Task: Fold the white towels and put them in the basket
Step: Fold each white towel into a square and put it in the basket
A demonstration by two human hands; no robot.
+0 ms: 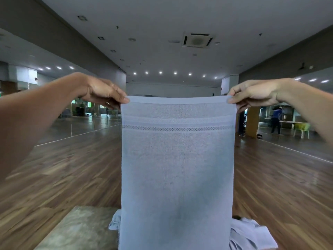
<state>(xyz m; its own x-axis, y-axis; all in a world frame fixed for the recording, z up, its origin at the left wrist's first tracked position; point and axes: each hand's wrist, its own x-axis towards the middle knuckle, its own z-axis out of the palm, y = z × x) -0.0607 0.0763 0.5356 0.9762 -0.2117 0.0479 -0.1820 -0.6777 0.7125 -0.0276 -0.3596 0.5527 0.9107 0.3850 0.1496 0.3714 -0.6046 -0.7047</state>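
Seen through the head camera. Held up a white towel [177, 159], spread flat and hanging straight down in the middle of the scene. Pinched its top left corner with the left hand [102, 91], thumb under the hem and curled fingers over it. Pinched its top right corner with the right hand [252, 93] the same way, thumb and forefinger closed on the cloth. Stretched the top edge taut and nearly level between the two hands, with a plain hem band along it and a woven openwork stripe a little lower. Let both side edges fall straight and roughly parallel. Could not tell where the bottom edge ended, cut off by the lower frame.

Covered part of a mottled stone-look table [77, 230] at near left, with only its far and left edges showing. Showed crumpled white towels [252, 233] bunched at near right, just beside the hanging towel's right edge, and another fold of cloth [114, 222] poking out at its left edge over the table.

Stood amid a wide wooden floor [72, 168] running off to the left, the right and the far end. Far left: a mirror wall [81, 123]. Far right, well apart from the towel: a pillar [253, 121], a green chair [302, 128] and a person in blue [276, 120].
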